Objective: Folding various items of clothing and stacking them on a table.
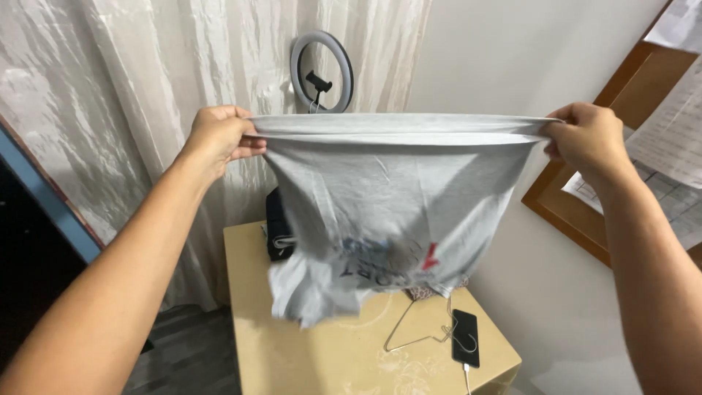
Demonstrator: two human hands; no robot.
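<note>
From the head camera, both arms reach forward and up, stretching a light grey T-shirt (395, 197) between them at about chest height. The left hand (219, 135) is closed in a pinch on one end of the shirt's taut upper edge, fingers curled over the fabric. The right hand (585, 139) grips the other end the same way, fist closed around the bunched cloth. The edge between them runs nearly level and pulled straight, and the rest of the shirt hangs down loose, its print showing upside down near the bottom, the lowest folds dangling just above the counter (322, 351).

The counter is a pale yellow cabinet top standing against a white curtain (131, 88). On it, to the right, lies a wire clothes hanger (420, 329), and just beside the hanger's hook a black phone (466, 336) with a white cable plugged into its near end. A dark bag (276, 227) sits at the back of the counter, partly hidden by the shirt. Behind the shirt's top edge a ring light (322, 69) stands before the curtain. A wooden-framed board (578, 212) with papers leans on the wall at right.
</note>
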